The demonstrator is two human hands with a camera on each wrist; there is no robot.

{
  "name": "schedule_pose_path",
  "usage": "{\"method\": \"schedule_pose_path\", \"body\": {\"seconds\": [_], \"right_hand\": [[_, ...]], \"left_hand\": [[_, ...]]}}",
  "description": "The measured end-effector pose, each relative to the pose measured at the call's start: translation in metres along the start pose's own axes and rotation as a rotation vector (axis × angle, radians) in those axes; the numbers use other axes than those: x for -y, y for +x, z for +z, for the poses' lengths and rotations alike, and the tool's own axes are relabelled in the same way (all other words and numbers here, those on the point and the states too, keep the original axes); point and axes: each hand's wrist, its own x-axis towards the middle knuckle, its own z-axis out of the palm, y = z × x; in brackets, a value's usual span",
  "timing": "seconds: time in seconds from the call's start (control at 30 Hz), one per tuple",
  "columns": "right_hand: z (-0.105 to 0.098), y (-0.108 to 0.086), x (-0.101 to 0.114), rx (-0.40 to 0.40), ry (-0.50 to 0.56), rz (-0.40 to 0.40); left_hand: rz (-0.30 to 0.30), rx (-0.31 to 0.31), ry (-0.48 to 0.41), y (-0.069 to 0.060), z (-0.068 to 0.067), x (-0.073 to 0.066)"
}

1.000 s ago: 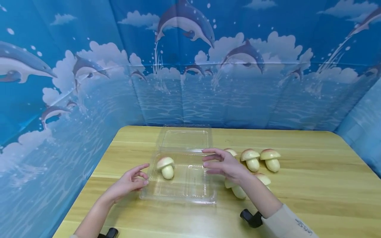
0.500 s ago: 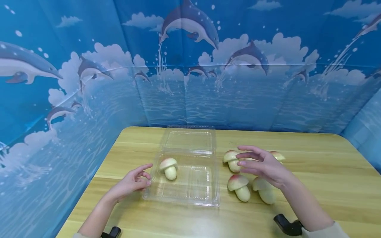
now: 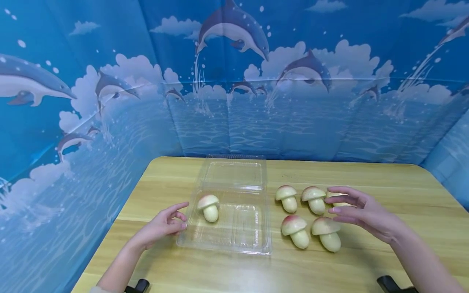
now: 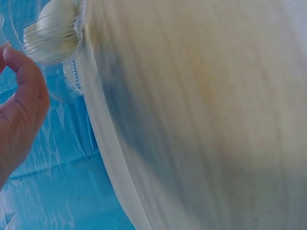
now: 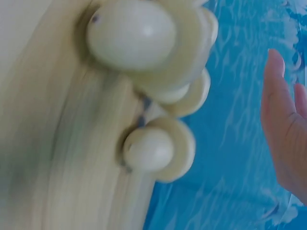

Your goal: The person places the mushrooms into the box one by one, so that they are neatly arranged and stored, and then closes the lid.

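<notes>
A clear plastic clamshell box [image 3: 253, 244] lies opened out on the table, its lid [image 3: 234, 173] folded back. In its left part sits a toy mushroom [image 3: 209, 208] with a pink-tinged cap. My left hand [image 3: 161, 228] is at the box's left rim, index finger extended and thumb near the edge; whether they touch it is unclear. My right hand [image 3: 366, 213] hovers with loosely bent fingers over a mushroom [image 3: 338, 199], which it partly hides. In the right wrist view, that hand [image 5: 288, 129] holds nothing beside several mushrooms [image 5: 148, 148].
Right of the box stand more mushrooms: two behind [image 3: 287, 198] and two in front [image 3: 294, 231]. The wooden table [image 3: 234, 272] ends at a blue dolphin-print curtain [image 3: 256, 118] at the back and sides. Dark wrist mounts [image 3: 137, 286] show at the bottom.
My right hand has moved right, from beside the box's right edge across the mushrooms to the far-right one, uncovering the others. My left hand stays at the box's left rim.
</notes>
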Motion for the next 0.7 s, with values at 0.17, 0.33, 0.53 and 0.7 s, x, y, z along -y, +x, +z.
{"method": "schedule_pose_path", "body": {"seconds": [0.17,0.33,0.53,0.7], "right_hand": [[-0.017,-0.016,-0.008,-0.039,-0.086,0.036],[-0.031,-0.030,-0.024,-0.053,-0.068,0.041],[-0.034,-0.035,-0.044,-0.064,-0.092,0.036],[-0.030,-0.034,-0.054,-0.090,-0.154,0.121]], "left_hand": [[0.003,0.008,-0.013,0.001,0.000,0.001],[-0.003,0.004,-0.012,0.001,0.000,0.002],[-0.004,-0.005,-0.016,-0.001,-0.001,0.003],[-0.005,-0.006,-0.018,-0.001,0.000,0.005]]}}
